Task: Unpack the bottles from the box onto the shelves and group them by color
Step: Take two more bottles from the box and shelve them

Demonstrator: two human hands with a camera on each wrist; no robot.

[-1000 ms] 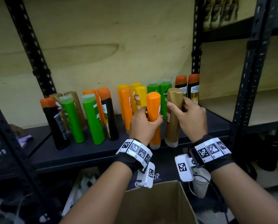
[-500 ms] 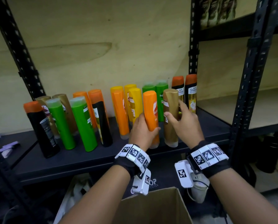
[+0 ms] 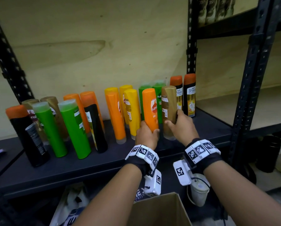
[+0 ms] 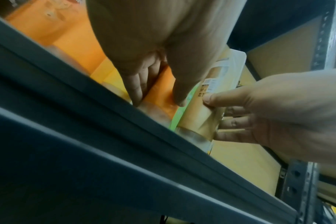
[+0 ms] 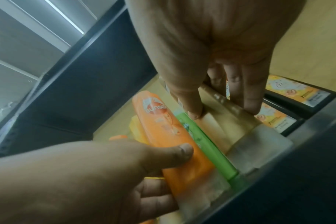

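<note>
1. Shelf (image 3: 104,162): bottles stand cap-down in loose colour clusters. From 9 o'clock: a black bottle (image 3: 28,136), two green bottles (image 3: 71,128) with brown ones behind, an orange and black pair, then the orange bottles (image 3: 115,116) and yellow ones toward centre.
2. Left hand (image 3: 146,136): fingers and thumb curled round the lower body of an orange bottle (image 3: 150,110). It stands upright, base at or just above the shelf; contact cannot be told. It sits just right of the yellow group, apparently being set near its own colour.
3. Right hand (image 3: 183,128): thumb on the front, fingers wrapped behind a gold bottle (image 3: 168,111), low on the body. Its clear cap appears to rest on the shelf. The low grip likely steadies it against tipping.
4. At 2 o'clock: two orange-capped bottles (image 3: 183,95) against the post, just beyond the gold one.
5. Box (image 3: 159,211): at 6 o'clock, below the shelf, open; contents not visible.
6. Judgement: the gold bottle stands well apart from the brown ones at left, so grouping is incomplete.
</note>
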